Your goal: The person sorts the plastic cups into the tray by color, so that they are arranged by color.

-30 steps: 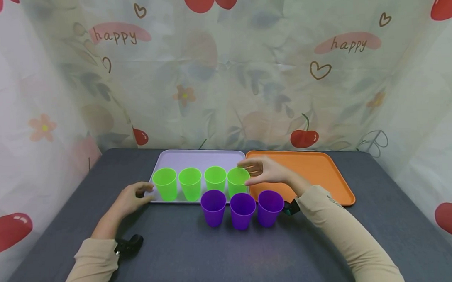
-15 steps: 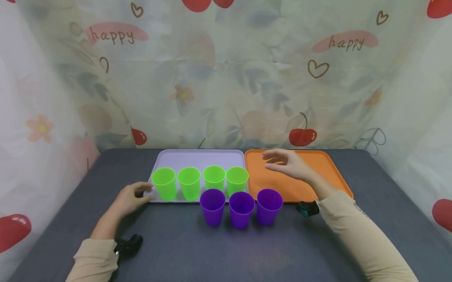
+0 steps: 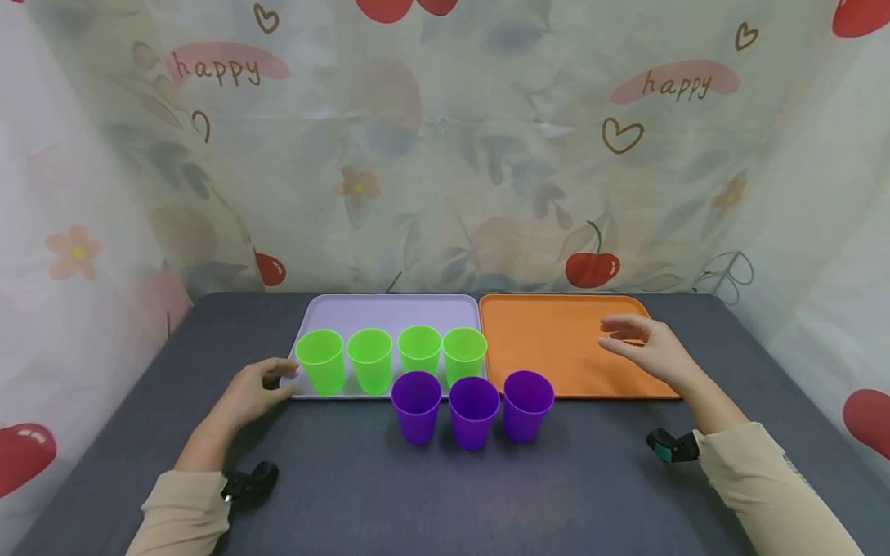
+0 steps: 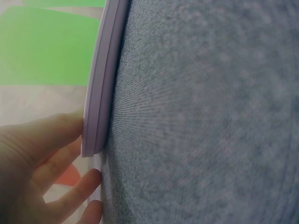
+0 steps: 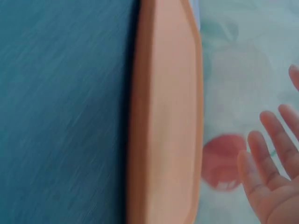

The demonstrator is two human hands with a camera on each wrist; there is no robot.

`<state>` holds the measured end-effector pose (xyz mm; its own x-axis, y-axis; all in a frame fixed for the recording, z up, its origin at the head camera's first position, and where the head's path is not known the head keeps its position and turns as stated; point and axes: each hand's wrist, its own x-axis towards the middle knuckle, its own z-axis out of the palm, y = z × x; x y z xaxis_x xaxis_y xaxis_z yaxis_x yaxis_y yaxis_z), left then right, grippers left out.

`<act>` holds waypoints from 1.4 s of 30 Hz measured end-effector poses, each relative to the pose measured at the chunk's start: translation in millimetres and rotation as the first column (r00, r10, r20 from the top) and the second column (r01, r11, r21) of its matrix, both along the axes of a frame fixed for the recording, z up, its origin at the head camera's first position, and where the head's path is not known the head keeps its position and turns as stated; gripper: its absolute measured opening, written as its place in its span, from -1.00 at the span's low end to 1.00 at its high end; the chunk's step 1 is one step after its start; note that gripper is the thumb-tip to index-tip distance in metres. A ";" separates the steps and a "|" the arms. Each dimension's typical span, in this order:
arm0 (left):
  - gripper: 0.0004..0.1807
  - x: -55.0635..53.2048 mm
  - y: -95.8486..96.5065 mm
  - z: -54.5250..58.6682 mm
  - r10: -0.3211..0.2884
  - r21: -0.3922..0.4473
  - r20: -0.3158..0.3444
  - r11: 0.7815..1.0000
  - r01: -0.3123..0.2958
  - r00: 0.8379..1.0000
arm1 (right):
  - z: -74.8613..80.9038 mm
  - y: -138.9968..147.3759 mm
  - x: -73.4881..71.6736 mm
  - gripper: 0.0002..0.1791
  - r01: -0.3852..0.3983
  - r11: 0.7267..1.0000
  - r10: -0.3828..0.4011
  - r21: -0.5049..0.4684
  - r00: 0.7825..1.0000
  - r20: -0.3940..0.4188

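Note:
Several bright green cups (image 3: 320,364) stand upright in a row on the lavender tray (image 3: 387,309). My left hand (image 3: 250,391) rests at the tray's front left corner, fingers loosely bent. In the left wrist view its thumb (image 4: 56,128) meets the tray's rim (image 4: 100,93). Three purple cups, a left one (image 3: 416,407), a middle one (image 3: 473,414) and a right one (image 3: 527,408), are grouped in front of the trays. Over the right part of the orange tray (image 3: 550,331) my right hand (image 3: 650,353) hovers with relaxed fingers, holding nothing.
The trays lie side by side at the back of the dark grey table (image 3: 453,507). Behind it hangs a printed curtain (image 3: 440,147), which also closes off both sides. A thin looped wire (image 3: 726,275) is near the back right corner. Each wrist carries a small black camera.
My right hand has moved right, from beside the rightmost green cup across to the far side of the orange tray. My left hand and all the cups have kept their places.

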<state>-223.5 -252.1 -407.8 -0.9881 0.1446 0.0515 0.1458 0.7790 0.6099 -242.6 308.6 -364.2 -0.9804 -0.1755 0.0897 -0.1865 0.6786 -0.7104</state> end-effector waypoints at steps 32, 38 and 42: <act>-0.63 14.9 -4.3 34.8 0.106 0.005 -0.165 0.994 -0.106 0.981 | -38.7 73.3 37.8 -0.41 0.186 0.967 -0.202 0.172 0.976 0.078; -0.72 32.8 27.3 66.7 0.115 0.088 -0.336 0.992 -0.091 0.935 | -38.4 70.9 37.9 -0.43 0.196 0.964 -0.211 0.179 0.975 0.068; -0.76 41.8 62.2 74.6 0.008 0.093 -0.389 0.995 0.030 0.921 | -38.1 71.1 36.6 -0.42 0.198 0.963 -0.213 0.181 0.975 0.066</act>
